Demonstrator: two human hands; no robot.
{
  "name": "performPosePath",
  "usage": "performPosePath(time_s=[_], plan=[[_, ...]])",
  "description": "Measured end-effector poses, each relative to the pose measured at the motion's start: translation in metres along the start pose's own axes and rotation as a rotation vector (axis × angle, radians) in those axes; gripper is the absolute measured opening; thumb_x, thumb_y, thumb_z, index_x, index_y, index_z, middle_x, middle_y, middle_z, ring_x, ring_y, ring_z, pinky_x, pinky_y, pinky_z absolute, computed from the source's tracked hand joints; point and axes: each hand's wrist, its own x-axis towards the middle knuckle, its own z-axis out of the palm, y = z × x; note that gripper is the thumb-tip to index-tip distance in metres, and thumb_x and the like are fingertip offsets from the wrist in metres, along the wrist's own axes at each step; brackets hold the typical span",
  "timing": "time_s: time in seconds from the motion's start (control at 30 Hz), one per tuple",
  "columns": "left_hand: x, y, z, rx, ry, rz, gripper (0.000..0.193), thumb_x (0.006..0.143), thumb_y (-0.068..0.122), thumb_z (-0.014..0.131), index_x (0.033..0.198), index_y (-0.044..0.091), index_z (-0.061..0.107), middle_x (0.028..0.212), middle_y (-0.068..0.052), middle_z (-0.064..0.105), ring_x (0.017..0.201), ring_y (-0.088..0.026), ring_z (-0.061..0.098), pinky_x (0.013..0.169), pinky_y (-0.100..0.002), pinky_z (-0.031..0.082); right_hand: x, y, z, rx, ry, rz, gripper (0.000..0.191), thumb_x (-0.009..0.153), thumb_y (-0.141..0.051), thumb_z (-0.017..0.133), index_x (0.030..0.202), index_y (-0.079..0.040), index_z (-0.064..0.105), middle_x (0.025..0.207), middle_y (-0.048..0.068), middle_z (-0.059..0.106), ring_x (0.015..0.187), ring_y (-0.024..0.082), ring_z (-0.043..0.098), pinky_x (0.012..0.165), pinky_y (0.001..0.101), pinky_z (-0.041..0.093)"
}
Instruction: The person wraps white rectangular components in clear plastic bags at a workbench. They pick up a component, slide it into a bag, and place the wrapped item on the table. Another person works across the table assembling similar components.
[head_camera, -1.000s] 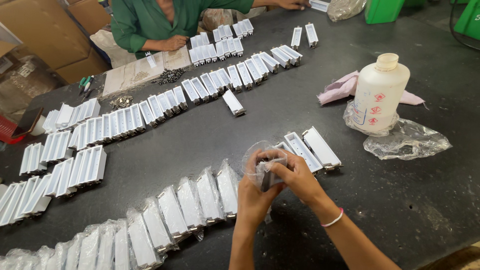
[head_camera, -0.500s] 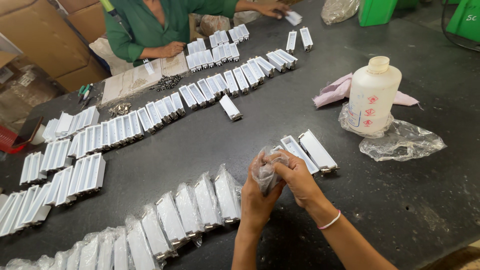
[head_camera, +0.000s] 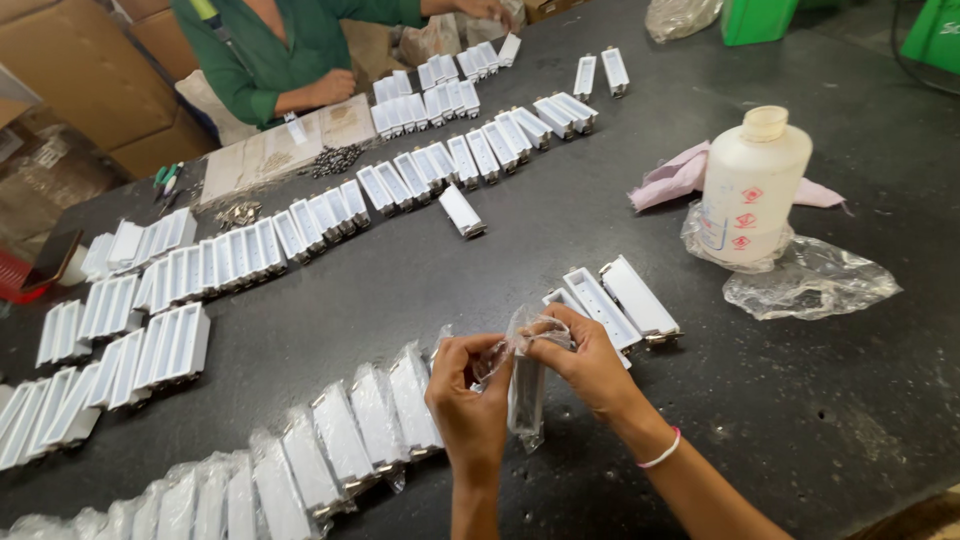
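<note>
My left hand (head_camera: 470, 392) and my right hand (head_camera: 588, 360) both grip a clear plastic bag (head_camera: 522, 372) with a long white metal part standing upright inside it. The fingers pinch the bag's open top. Just beyond my right hand lie three unbagged white parts (head_camera: 620, 300) side by side on the dark table (head_camera: 420, 280). To the left of my left hand runs a row of bagged white parts (head_camera: 345, 440) along the table's near edge.
Long rows of bare white parts (head_camera: 300, 225) cross the table. A white plastic bottle (head_camera: 752, 185) stands on crumpled plastic beside a pink cloth (head_camera: 680, 175). A person in a green top (head_camera: 290, 50) works at the far side, near small screws (head_camera: 335, 158).
The white part has slid deeper into the bag and now hangs upright between my hands. My hands have drawn slightly nearer to me.
</note>
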Motion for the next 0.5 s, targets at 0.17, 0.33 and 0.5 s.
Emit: performPosePath(time_s=[0.17,0.33,0.5], plan=[[-0.001,0.017,-0.003,-0.098,0.029,-0.243,0.012,0.082,0.01,0.079,0.091,0.006,0.075,0.089,-0.003,0.071,0.075,-0.011,0.069,0.065,-0.024,0.06,-0.007,-0.001,0.014,-0.026,0.011,0.014,0.009,0.087,-0.013,0.072,0.088,-0.007,0.065,0.076,-0.003,0.057,0.069,0.004,0.051,0.062,0.0222,0.044],[0.002,0.02,-0.013,-0.305,-0.095,-0.321,0.021,0.089,0.006,0.067,0.11,0.004,0.071,0.099,-0.008,0.075,0.09,-0.015,0.074,0.082,-0.028,0.063,-0.009,0.0,0.018,0.007,0.03,-0.018,0.009,0.086,-0.011,0.07,0.091,-0.007,0.063,0.079,-0.004,0.058,0.072,0.003,0.054,0.062,0.0217,0.048],[0.006,0.017,-0.027,-0.351,-0.231,-0.288,0.038,0.088,0.0,0.062,0.126,0.006,0.064,0.106,-0.009,0.076,0.098,-0.016,0.074,0.088,-0.031,0.061,-0.009,0.0,0.015,-0.024,0.03,-0.001,0.01,0.085,-0.01,0.069,0.092,-0.006,0.065,0.079,-0.002,0.059,0.07,0.005,0.053,0.061,0.0228,0.046]])
